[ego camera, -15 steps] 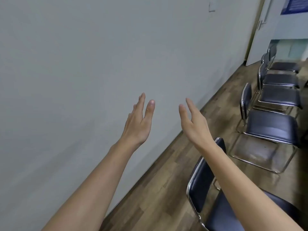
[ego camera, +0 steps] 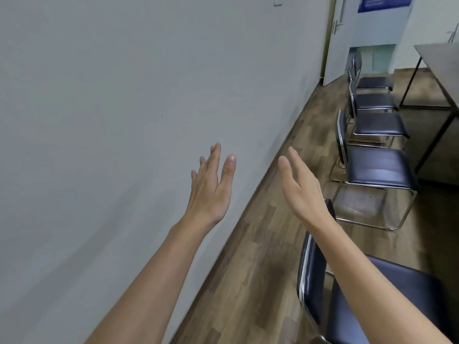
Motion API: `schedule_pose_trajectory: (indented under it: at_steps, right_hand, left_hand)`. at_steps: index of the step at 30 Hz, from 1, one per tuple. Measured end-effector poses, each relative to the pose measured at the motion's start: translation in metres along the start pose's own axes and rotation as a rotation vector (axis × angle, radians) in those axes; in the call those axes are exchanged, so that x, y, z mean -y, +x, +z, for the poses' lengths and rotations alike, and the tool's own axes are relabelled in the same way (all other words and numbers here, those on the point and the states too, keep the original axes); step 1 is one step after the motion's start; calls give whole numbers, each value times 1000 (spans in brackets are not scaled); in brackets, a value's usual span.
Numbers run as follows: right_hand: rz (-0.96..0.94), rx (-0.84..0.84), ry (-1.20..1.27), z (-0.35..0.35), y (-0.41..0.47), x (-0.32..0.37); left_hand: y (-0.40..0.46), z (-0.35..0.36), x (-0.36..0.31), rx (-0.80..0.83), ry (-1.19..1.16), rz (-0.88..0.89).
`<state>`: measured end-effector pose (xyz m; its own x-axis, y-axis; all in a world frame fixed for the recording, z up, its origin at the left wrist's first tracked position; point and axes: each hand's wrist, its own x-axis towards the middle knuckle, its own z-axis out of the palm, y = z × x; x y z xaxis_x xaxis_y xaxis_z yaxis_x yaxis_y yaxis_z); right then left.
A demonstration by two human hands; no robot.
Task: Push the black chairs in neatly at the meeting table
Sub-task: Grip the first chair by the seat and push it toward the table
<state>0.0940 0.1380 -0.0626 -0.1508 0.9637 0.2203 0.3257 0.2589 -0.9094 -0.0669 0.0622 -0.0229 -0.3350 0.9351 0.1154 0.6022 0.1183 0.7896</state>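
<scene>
Fingers on left hand straight and held close together, thumb out; right hand same, fingers pressed flat side by side, palms facing each other. Both hands in the air, holding nothing, touching nothing. Left sits in front of the wall, right is above the backrest of the nearest chair, apart from it.

Black chairs: five in a row, backs to the wall, seats facing the surface. Nearest is at bottom right under the right forearm, second chair just beyond, three more chairs running toward the door. None tucked under the surface; floor gap between seats and surface legs.

Step in hand, my read: reach for the nearest chair's backrest. Do it well:
- both hands on the top rail, one near each end, so the push stays square
- push low and steady, the chrome sled frames should slide on the wood floor but may snag at plank joints
- stop with the seat front under the surface edge, backrest parallel to that edge
- check the surface's angled legs before each push; a frame could catch one

Surface: only a corner visible at far right, grey top, thin dark legs. Can't tell what's on it. Room: plain pale wall left, wood-plank floor, white door with lever handle at the far end, blue notice beside it.
</scene>
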Motion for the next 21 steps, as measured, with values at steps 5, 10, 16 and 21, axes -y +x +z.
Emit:
schedule_pose_trajectory:
  at_steps: [5, 10, 16, 21]
  right_hand:
    - [33, -58, 30, 33, 7, 3]
    - [9, -99, 16, 49, 2, -1]
    - [100, -148, 22, 51, 15, -13]
    - [133, -204, 40, 40, 35, -30]
  left_hand:
    - [29, -15, 28, 58, -13, 24]
    - [46, -10, 47, 96, -45, 60]
    - [66, 3, 52, 125, -109, 103]
    - [87, 28, 43, 204, -125, 106]
